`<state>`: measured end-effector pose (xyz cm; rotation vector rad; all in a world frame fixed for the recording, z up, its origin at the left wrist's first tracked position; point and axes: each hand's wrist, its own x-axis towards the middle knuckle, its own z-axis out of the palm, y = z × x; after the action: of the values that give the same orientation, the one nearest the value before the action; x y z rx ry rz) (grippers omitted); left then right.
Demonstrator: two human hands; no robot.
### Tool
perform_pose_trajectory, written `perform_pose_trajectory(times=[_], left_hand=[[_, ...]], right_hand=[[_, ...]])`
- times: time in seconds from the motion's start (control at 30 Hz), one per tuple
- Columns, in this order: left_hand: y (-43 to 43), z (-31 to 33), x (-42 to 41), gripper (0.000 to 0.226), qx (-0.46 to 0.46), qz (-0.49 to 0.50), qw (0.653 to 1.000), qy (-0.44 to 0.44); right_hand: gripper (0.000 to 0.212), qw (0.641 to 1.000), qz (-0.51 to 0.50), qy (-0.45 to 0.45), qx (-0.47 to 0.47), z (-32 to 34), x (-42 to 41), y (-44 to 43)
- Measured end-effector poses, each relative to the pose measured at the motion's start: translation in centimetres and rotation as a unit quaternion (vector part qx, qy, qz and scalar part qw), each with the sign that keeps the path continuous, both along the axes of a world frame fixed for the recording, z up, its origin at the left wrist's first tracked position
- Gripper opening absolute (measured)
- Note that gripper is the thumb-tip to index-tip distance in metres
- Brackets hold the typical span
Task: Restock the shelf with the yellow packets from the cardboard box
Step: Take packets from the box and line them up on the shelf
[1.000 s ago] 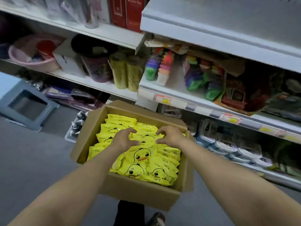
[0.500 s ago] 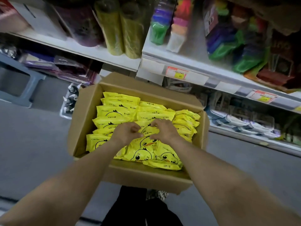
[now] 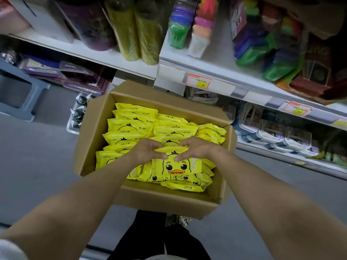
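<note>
An open cardboard box (image 3: 93, 139) stands in front of me, filled with several yellow packets (image 3: 131, 126) printed with a duck face. One yellow packet (image 3: 176, 167) near the front is tilted up, its duck face toward me. My left hand (image 3: 145, 151) and my right hand (image 3: 195, 148) both grip its top edge, thumbs on the front and fingers curled behind it. The hands nearly touch above the middle of the box.
White shelves (image 3: 216, 72) with price tags (image 3: 199, 81) run across the top and right, holding coloured containers, rolls and bags. A lower shelf (image 3: 281, 145) on the right holds flat packs. A grey plastic stool (image 3: 22, 91) and small bottles (image 3: 78, 113) stand on the floor at left.
The view has tipped down and closer to the box. Both hands came together from resting on the packets and now lift one packet upright by its top edge.
</note>
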<state>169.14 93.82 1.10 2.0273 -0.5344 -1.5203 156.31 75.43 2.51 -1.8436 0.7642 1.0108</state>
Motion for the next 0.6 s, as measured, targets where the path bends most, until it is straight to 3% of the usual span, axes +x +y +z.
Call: perform_pose_trajectory(times=[0.03, 0.13, 0.23, 0.4, 0.6], left_hand=[[-0.1, 0.1, -0.2, 0.023, 0.001, 0.004, 1.000, 0.002], [-0.5, -0.1, -0.9, 0.027, -0.035, 0.066, 0.997, -0.028], [-1.4, -0.4, -1.2, 0.037, -0.096, 0.106, 0.979, -0.147], [-3.0, -1.6, -2.0, 0.051, -0.060, -0.008, 0.958, -0.279], [-4.5, -2.8, -3.6, 0.072, 0.079, -0.141, 0.907, -0.388]], right_hand=[[0.096, 1.000, 0.014, 0.007, -0.007, 0.0, -0.2, -0.1], [0.092, 1.000, 0.004, 0.000, -0.030, 0.1, -0.8, -0.7], [0.084, 0.998, -0.040, -0.012, -0.049, 0.4, -2.3, -2.0], [0.103, 0.993, -0.101, -0.020, -0.063, 0.5, -6.1, -4.2], [0.097, 0.974, -0.217, -0.049, -0.033, 1.4, -9.1, -5.1]])
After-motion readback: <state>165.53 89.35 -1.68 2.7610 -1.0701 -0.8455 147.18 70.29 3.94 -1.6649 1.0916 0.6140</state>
